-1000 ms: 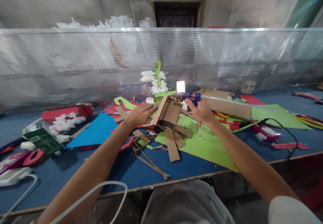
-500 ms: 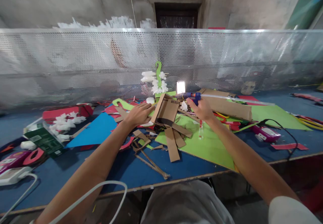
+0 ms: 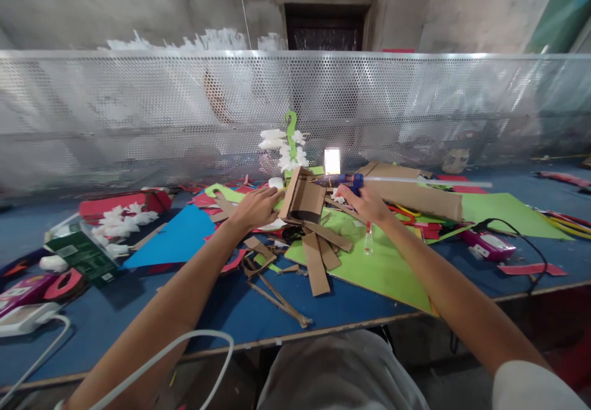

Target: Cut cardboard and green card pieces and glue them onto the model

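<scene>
My right hand (image 3: 369, 204) is closed round a blue glue gun (image 3: 344, 181), with a long clear glue stick (image 3: 429, 181) jutting out of its back to the right. The gun's nozzle points left, at the inside of a small folded cardboard box (image 3: 308, 199). My left hand (image 3: 258, 207) grips that box by its left side, the fingertips partly hidden behind the panel. Under and in front of the box lie cardboard strips (image 3: 316, 265) and a green sheet (image 3: 378, 268). A white and green paper piece (image 3: 292, 145) stands behind the box.
A blue sheet (image 3: 173, 237), a green carton (image 3: 83, 253) and white paper flowers (image 3: 122, 222) lie to the left. To the right are a large cardboard piece (image 3: 415, 194) and a purple box (image 3: 488, 245). A perforated metal screen (image 3: 161, 114) borders the table's back. A white cable loops near my left forearm.
The glue gun has shifted slightly left and down, its nozzle now reaching into the box. The box has tilted a little, hiding the printing on its flap.
</scene>
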The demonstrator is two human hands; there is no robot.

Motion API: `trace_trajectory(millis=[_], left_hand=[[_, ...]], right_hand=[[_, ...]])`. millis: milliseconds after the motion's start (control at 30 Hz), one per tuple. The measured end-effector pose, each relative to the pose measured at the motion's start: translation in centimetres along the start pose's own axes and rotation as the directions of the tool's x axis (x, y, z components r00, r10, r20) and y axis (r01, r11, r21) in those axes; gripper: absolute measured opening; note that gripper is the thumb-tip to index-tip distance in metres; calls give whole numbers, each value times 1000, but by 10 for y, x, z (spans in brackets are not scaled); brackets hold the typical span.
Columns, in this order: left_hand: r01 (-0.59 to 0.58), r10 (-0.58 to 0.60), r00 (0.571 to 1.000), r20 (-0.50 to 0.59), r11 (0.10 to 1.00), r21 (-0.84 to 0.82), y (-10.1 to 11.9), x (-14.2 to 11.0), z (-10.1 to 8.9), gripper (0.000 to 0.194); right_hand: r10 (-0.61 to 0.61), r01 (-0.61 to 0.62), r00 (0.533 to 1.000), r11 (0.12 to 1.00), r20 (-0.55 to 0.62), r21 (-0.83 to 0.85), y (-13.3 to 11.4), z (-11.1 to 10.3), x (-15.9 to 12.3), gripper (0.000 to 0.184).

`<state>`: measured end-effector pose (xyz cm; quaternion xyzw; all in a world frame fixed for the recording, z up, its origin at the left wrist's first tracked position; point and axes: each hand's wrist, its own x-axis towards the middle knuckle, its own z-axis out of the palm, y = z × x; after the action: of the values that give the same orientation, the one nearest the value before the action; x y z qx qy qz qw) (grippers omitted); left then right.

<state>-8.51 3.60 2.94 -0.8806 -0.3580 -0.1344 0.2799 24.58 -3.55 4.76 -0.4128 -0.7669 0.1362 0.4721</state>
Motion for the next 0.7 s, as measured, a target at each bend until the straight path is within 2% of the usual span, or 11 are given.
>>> trace_trajectory(millis=[167, 267, 400, 700], left_hand=[[76, -75, 996, -41, 997, 23, 1, -1, 1, 32], [102, -101, 994, -45, 994, 36, 0, -2, 1, 30], [119, -118, 992, -46, 993, 23, 1, -1, 0, 27], [147, -147, 989, -2, 989, 15, 5, 2, -5, 28]], right_hand=[[4, -19, 982, 997, 186, 81, -2, 0, -7, 51], [-16, 1, 970, 998, 243, 63, -4, 3, -10, 43], [-21, 35, 974, 998, 227, -59, -11, 8, -11, 34], [-67, 98, 989, 966, 135, -240, -20, 15, -10, 41]])
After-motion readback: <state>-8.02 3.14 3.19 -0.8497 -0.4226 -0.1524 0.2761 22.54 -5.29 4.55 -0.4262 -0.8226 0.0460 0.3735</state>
